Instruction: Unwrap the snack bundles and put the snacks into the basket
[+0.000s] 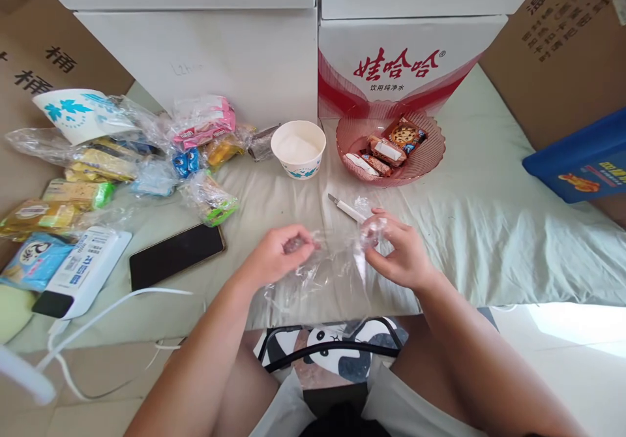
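My left hand (275,253) and my right hand (398,252) both pinch a clear plastic bag (327,262), stretched between them above the pale green cloth (489,228). A small white-handled knife (345,207) lies just beyond my right hand. Behind it stand a white paper bowl (298,149) and a pink basket (425,156) holding several wrapped snacks (388,151).
A pile of bagged snack packets (147,156) covers the left side, with a black phone (177,254), a white power bank (83,271) and its cable (107,313) nearer. White cartons (411,59) form the back wall. A blue box (581,163) sits right.
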`<state>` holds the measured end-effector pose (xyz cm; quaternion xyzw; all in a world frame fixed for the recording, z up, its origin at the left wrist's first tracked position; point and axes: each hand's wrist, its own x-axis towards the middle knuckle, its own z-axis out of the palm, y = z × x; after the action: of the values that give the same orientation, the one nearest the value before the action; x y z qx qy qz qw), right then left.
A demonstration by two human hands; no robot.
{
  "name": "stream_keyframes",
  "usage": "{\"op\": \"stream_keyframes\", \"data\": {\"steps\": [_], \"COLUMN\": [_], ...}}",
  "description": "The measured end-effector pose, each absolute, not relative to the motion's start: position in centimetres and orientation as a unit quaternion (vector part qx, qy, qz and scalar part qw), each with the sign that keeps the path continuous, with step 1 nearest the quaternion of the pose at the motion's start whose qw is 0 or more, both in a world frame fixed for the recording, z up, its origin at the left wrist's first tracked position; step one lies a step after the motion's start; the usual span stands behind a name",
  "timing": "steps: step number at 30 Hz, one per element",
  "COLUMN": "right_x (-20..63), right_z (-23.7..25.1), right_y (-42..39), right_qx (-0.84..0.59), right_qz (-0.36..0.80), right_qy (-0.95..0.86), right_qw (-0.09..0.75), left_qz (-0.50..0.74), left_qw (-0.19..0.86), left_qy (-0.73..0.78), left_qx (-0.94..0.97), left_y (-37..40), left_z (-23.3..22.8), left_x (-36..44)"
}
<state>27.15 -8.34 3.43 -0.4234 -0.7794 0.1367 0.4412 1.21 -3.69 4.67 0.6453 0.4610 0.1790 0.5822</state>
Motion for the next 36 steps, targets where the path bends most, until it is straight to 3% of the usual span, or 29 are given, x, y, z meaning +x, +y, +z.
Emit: {"op": "stream_keyframes", "data": {"steps": [4,9,14,16,18,21,25,30,36], "right_x": [27.4,27.4,27.1,27.0,26.9,26.6,26.3,26.8,27.7], "right_z": [4.0,4.0,3.6,3.5,3.4,3.2,2.7,2.0,2.4], "right_y": [-8.9,-8.8,-8.2,-8.0,-7.8,-7.7,-7.5,-7.4,-7.9], "right_qx": [-0.462,-0.573,-0.665,-0.686,-0.692,-0.695,-0.682,-0.666,-0.598], "right_qz": [0.153,0.193,0.247,0.26,0.273,0.289,0.328,0.299,0.265], "right_qy": [-0.719,-0.645,-0.575,-0.556,-0.54,-0.501,-0.439,-0.455,-0.564], "right_qw": [0.497,0.467,0.407,0.39,0.393,0.426,0.485,0.51,0.503], "left_qz": [0.287,0.38,0.469,0.475,0.445,0.267,0.1,0.223,0.381], "left_qw": [0.598,0.51,0.314,0.204,0.163,0.269,0.258,0.374,0.55], "left_qy": [0.547,0.627,0.646,0.632,0.567,0.342,0.3,0.349,0.537], "left_qx": [0.511,0.451,0.515,0.577,0.674,0.86,0.913,0.83,0.514], "left_y": [-2.1,-0.9,-0.9,-1.7,-3.2,-5.8,-7.7,-6.1,-4.1], "left_z": [4.9,4.3,3.8,4.2,4.8,5.1,4.1,4.5,6.5], "left_x": [0.3,0.0,-1.0,-1.2,-1.0,0.1,1.5,0.3,-2.6]}}
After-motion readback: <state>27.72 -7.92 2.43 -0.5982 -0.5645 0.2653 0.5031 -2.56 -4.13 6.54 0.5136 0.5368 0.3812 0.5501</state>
